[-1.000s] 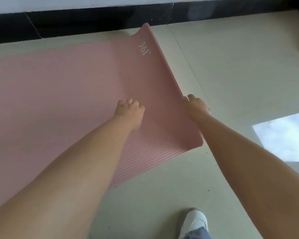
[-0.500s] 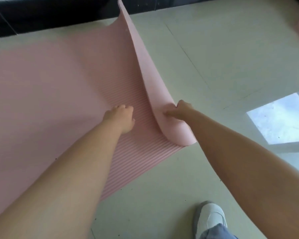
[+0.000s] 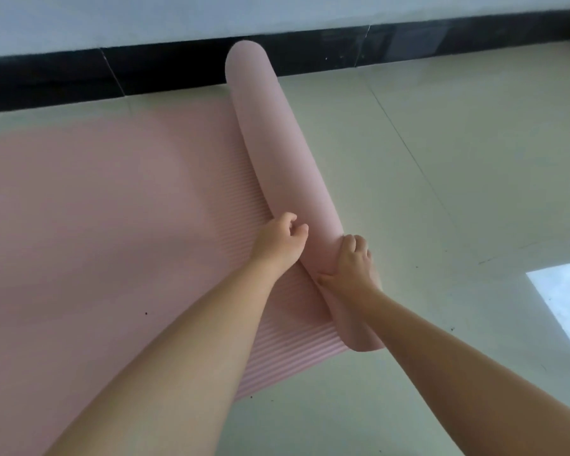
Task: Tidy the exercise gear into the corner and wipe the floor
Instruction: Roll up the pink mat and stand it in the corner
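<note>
Forearms reach down to the pink yoga mat on the floor. Right hand wraps its grip over the rolled end, pinning the first turn. Beside that grip, left hand hovers loosely curled, holding nothing, likely ready to push. Beyond, the roll runs to the black skirting.

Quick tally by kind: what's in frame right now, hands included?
Pink yoga mat, partly rolled: 1
Hands: 2, left hand beside the roll, right hand gripping it
Total: 3
</note>
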The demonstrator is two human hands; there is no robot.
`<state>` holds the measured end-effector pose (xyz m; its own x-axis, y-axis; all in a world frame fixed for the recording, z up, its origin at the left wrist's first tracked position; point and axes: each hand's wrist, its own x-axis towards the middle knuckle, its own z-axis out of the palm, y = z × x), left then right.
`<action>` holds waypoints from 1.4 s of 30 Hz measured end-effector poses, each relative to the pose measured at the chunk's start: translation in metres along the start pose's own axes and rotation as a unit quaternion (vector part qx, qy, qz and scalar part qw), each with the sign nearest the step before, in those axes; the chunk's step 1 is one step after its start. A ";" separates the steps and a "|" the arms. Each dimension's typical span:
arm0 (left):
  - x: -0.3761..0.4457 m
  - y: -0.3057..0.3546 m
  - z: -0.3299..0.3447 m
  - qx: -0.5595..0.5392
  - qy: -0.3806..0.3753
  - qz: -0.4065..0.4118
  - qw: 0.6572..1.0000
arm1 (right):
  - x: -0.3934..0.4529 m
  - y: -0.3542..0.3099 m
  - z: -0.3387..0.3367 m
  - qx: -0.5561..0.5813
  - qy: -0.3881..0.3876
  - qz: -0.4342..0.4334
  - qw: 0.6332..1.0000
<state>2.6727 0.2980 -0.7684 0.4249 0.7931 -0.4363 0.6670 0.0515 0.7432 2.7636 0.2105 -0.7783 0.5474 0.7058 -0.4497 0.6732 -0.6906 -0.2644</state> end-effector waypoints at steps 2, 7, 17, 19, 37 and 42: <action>0.002 0.001 0.000 -0.119 -0.015 -0.080 0.989 | -0.004 -0.006 0.003 -0.029 -0.020 -0.037 0.999; 0.006 -0.007 -0.007 -0.339 -0.014 -0.177 0.924 | 0.001 -0.004 -0.016 0.090 -0.064 -0.065 0.992; 0.016 -0.011 0.016 -0.408 -0.068 -0.163 0.896 | 0.015 0.007 -0.027 0.344 -0.049 0.027 0.937; 0.019 -0.011 0.016 -0.427 -0.078 -0.160 0.887 | 0.016 0.006 -0.026 0.344 -0.045 0.038 0.937; 0.014 -0.038 0.006 0.028 0.087 -0.145 0.985 | 0.022 -0.008 -0.015 0.292 -0.128 0.051 0.946; 0.008 -0.035 -0.007 0.020 0.005 -0.121 0.992 | 0.028 -0.008 -0.006 0.253 -0.088 0.066 0.961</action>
<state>2.6485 0.3071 -0.7944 0.2428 0.7669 -0.5941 0.7729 0.2172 0.5962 2.7764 0.2367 -0.7831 0.4899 0.5994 -0.6330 0.2513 -0.7924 -0.5558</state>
